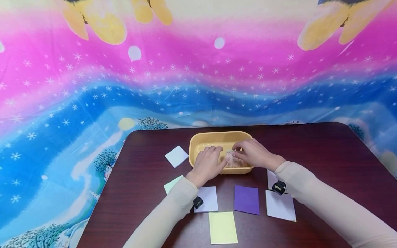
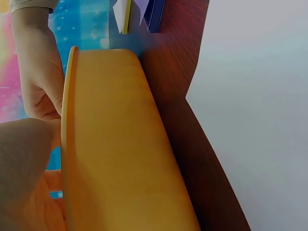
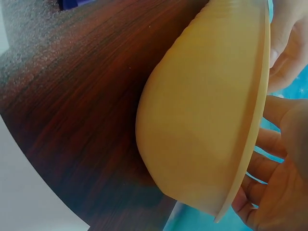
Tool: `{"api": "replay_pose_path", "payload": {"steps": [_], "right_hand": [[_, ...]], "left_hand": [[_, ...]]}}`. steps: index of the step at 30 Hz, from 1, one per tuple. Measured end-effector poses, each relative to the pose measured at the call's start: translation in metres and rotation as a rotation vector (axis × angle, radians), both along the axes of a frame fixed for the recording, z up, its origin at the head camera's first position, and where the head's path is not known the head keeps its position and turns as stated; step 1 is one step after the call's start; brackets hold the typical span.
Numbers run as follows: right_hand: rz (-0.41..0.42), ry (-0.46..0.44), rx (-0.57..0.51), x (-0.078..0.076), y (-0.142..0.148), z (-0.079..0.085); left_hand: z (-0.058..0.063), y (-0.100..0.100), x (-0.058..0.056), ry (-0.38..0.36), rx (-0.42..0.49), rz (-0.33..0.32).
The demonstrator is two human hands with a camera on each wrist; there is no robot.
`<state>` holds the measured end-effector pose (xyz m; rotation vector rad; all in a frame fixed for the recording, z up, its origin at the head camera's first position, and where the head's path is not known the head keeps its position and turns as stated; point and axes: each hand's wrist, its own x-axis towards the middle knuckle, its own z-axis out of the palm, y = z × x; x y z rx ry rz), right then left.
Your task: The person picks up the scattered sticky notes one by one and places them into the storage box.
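A yellow plastic basin (image 1: 198, 137) stands toward the back of the table. Inside it, at its right half, a small pale sheet with a printed pattern (image 1: 230, 161) shows between the hands. My right hand (image 1: 255, 153) reaches over the basin's right side, thumb and forefinger pinching the sheet near its upper edge. Over the front left rim is my left hand (image 1: 207, 163), fingers loosely bent into the basin and thumb close to the sheet's left edge. Both wrist views show mainly the basin's outer wall (image 2: 110, 139), which hides the sheet.
Square paper pads lie around the basin: a white one (image 1: 176, 156) at left, a pale green one (image 1: 172, 183) partly under the left sleeve, a lilac one (image 1: 209, 199), a purple one (image 1: 246, 199), a yellow one (image 1: 223, 227), and whitish ones (image 1: 280, 205) by the right forearm.
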<state>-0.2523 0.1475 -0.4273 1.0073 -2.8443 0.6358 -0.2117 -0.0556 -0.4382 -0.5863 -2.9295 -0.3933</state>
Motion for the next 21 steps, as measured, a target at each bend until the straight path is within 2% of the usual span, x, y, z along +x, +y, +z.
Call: {"api": "replay_pose_path", "payload": {"steps": [21], "right_hand": [[-0.031,-0.080,0.021,0.0033,0.0006,0.0010]], "left_hand": [[0.0000,-0.0028,0.0012,-0.020,0.007,0.007]]}}
